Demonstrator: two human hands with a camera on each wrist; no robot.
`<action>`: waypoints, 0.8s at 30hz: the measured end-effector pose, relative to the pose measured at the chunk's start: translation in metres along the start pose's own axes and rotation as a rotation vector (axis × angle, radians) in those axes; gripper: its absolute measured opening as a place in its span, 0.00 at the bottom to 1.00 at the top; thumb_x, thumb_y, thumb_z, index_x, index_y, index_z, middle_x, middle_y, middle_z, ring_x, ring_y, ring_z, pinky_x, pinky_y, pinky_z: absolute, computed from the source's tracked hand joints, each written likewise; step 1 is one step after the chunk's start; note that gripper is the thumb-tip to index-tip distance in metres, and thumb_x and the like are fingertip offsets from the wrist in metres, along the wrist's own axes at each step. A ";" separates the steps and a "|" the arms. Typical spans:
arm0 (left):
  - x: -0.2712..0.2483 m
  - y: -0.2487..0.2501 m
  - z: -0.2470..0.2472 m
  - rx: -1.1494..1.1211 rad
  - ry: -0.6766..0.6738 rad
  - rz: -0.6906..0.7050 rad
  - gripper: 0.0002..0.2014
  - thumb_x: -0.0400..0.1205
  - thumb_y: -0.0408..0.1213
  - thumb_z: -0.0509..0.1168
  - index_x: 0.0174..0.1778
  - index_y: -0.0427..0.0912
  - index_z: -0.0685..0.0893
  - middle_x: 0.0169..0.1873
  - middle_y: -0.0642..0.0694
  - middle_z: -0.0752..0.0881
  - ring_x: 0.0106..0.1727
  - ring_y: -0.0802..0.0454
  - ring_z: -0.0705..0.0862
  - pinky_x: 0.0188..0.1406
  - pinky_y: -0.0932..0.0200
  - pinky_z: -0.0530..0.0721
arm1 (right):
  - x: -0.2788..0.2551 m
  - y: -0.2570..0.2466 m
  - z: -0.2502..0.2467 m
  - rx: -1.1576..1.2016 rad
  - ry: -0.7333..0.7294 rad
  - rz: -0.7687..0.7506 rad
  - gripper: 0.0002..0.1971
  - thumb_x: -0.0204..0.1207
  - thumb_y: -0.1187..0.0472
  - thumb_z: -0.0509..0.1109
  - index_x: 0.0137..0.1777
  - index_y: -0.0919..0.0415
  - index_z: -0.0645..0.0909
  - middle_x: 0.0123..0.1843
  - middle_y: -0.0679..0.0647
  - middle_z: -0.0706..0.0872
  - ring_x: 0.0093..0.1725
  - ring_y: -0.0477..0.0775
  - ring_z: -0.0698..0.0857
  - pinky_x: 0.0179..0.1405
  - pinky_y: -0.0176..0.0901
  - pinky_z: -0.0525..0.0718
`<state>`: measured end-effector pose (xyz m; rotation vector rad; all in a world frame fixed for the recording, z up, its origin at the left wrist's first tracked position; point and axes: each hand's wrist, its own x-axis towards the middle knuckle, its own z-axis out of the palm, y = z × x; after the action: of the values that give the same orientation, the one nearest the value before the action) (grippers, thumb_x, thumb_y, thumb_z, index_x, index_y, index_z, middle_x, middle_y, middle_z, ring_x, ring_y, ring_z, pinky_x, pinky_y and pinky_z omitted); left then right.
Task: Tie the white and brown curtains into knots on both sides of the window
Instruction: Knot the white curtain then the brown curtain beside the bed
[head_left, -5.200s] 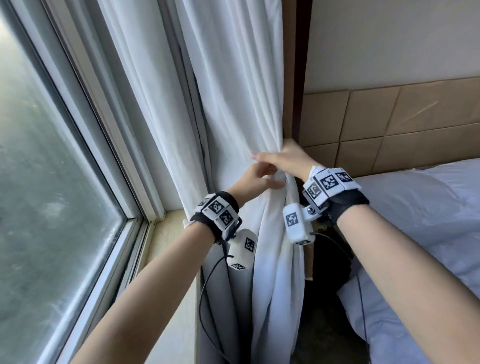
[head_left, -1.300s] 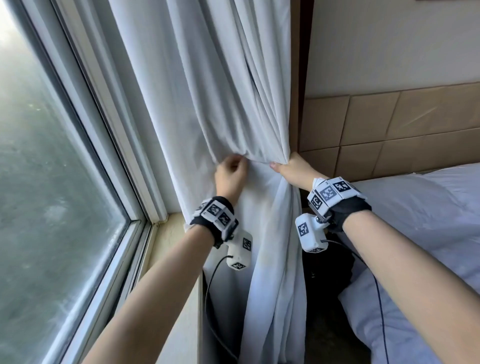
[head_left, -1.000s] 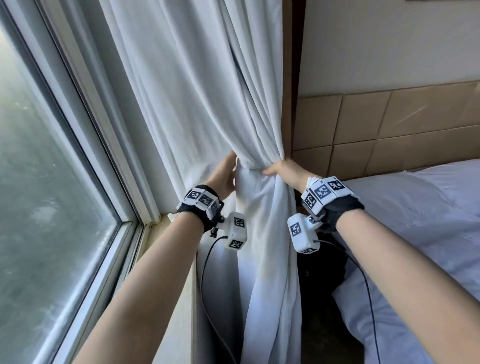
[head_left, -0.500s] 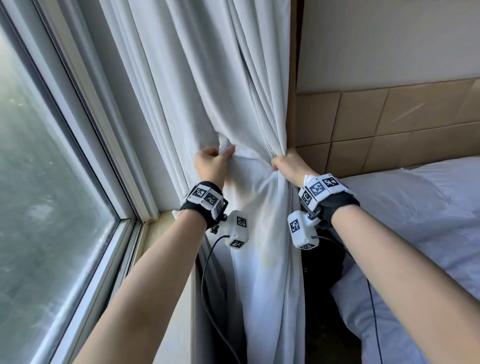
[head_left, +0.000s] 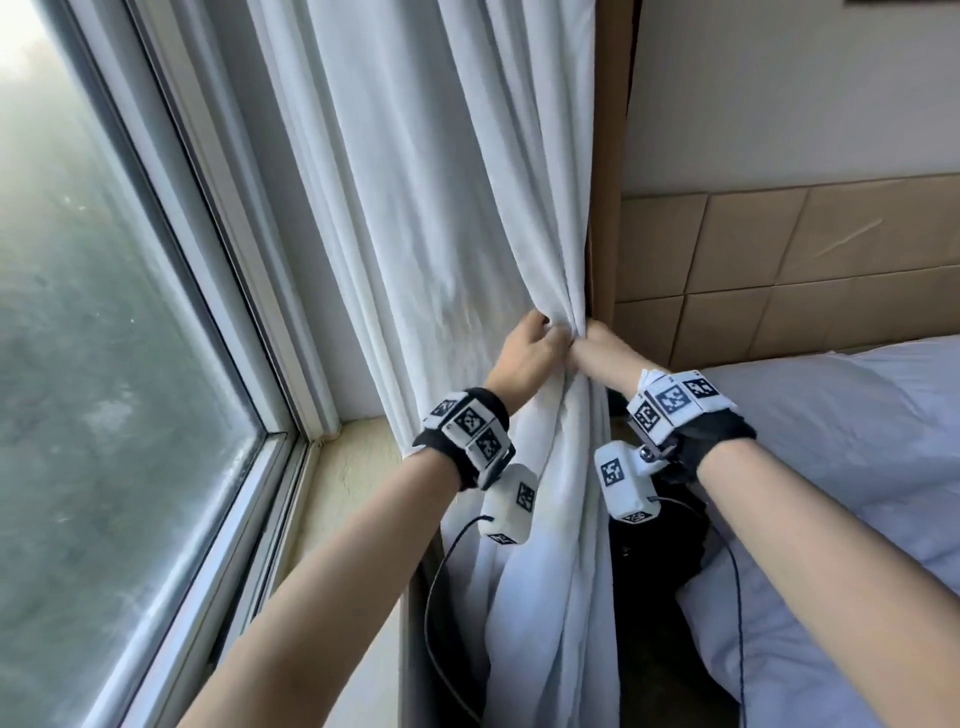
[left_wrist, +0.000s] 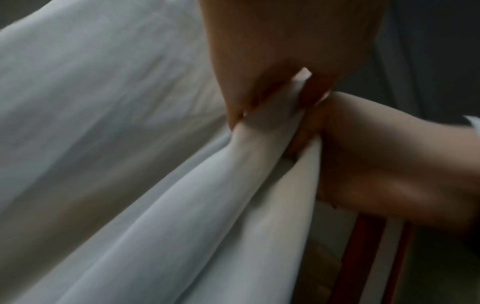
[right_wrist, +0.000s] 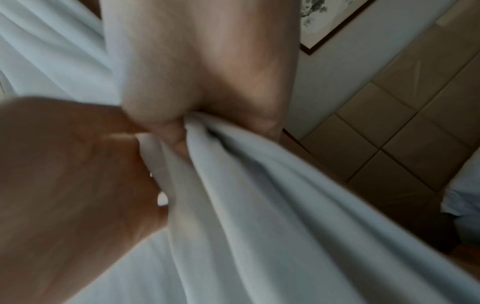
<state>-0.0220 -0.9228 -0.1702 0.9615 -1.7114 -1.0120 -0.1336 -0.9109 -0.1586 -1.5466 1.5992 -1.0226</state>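
White curtain (head_left: 457, 208) cloth is gathered into a narrow bunch between the two hands, at the right edge of the window (head_left: 104, 338). The left hand (head_left: 524, 358) is closed on the bunch from the window side, its fingers (left_wrist: 259, 86) curled round a fold of the cloth. The right hand (head_left: 602, 348) is closed on the same bunch from the bed side, its fingers (right_wrist: 171, 127) clamped on the folds, and the two hands are touching each other. Above the fingers the curtain is drawn in toward the grip in long pleats; below them it hangs loose down past both wrists. A brown strip (head_left: 605, 156) is seen just behind the right hand, running upward along the wall; whether it is the brown curtain cannot be told. A padded headboard (head_left: 779, 260) lies to the right of the fingers, and a bed (head_left: 857, 415) with white covers is near the right forearm. A sill (head_left: 358, 467) lies below and left of the left wrist.
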 end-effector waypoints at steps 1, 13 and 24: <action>0.005 0.000 -0.003 -0.071 -0.047 -0.069 0.09 0.76 0.42 0.60 0.45 0.40 0.78 0.38 0.48 0.80 0.43 0.51 0.79 0.44 0.56 0.77 | -0.001 0.000 -0.005 0.034 -0.064 -0.013 0.30 0.61 0.56 0.69 0.67 0.60 0.78 0.57 0.59 0.86 0.59 0.56 0.85 0.54 0.44 0.83; 0.029 -0.026 -0.067 -0.108 0.432 -0.032 0.11 0.82 0.42 0.66 0.56 0.42 0.88 0.48 0.47 0.88 0.47 0.55 0.84 0.53 0.53 0.85 | 0.005 0.017 -0.025 -0.049 0.071 0.141 0.29 0.68 0.67 0.76 0.68 0.66 0.71 0.60 0.56 0.80 0.62 0.56 0.79 0.63 0.46 0.76; 0.039 -0.017 -0.022 -0.491 -0.169 -0.289 0.22 0.82 0.44 0.56 0.68 0.38 0.81 0.63 0.40 0.86 0.67 0.44 0.82 0.74 0.44 0.74 | -0.004 -0.010 -0.010 -0.040 0.056 0.167 0.12 0.59 0.83 0.65 0.30 0.66 0.71 0.33 0.59 0.78 0.39 0.60 0.79 0.32 0.36 0.75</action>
<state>-0.0094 -0.9691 -0.1678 0.8252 -1.3733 -1.6509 -0.1370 -0.9057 -0.1454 -1.3937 1.7648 -0.9553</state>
